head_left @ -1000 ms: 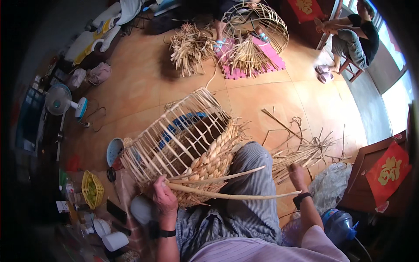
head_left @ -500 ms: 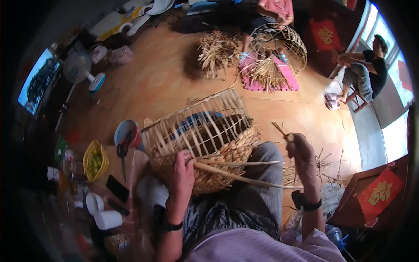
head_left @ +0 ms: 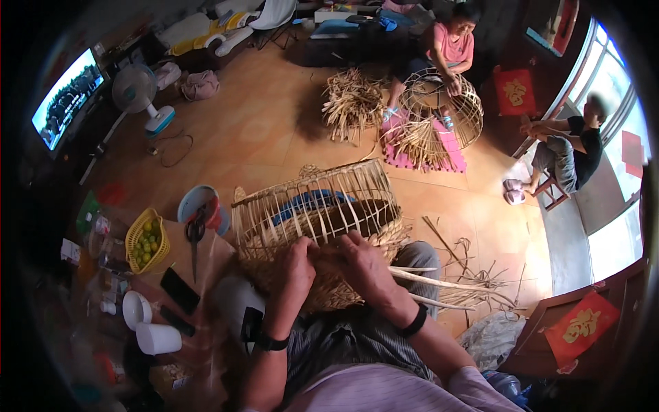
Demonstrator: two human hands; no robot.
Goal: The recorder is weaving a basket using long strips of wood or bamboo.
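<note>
A half-woven straw basket point(head_left: 382, 230) lies on its side across my knees, its open lattice of pale ribs point(head_left: 264, 216) on top and a blue object point(head_left: 298, 204) visible through them. My left hand point(head_left: 296, 264) is closed at the near edge of the weaving, pinching straw strips. My right hand point(head_left: 360, 268) is beside it, fingers bent onto the same spot and closed on strips. Long pale strips point(head_left: 432, 285) stick out to the right from under my right hand. The fingertips of both hands are partly hidden.
A low stand point(head_left: 220, 257) at left holds scissors point(head_left: 195, 237), a yellow fruit basket point(head_left: 147, 240) and cups point(head_left: 158, 338). Loose straw point(head_left: 484, 295) lies right. Ahead, a person point(head_left: 446, 48) handles a round frame point(head_left: 467, 123); another person point(head_left: 576, 151) sits on a stool. A fan point(head_left: 134, 93) stands left.
My right hand has risen from the right with straw, then moved left onto the basket beside my left hand. The long strips shifted rightward. The view has tilted up, showing more of the room.
</note>
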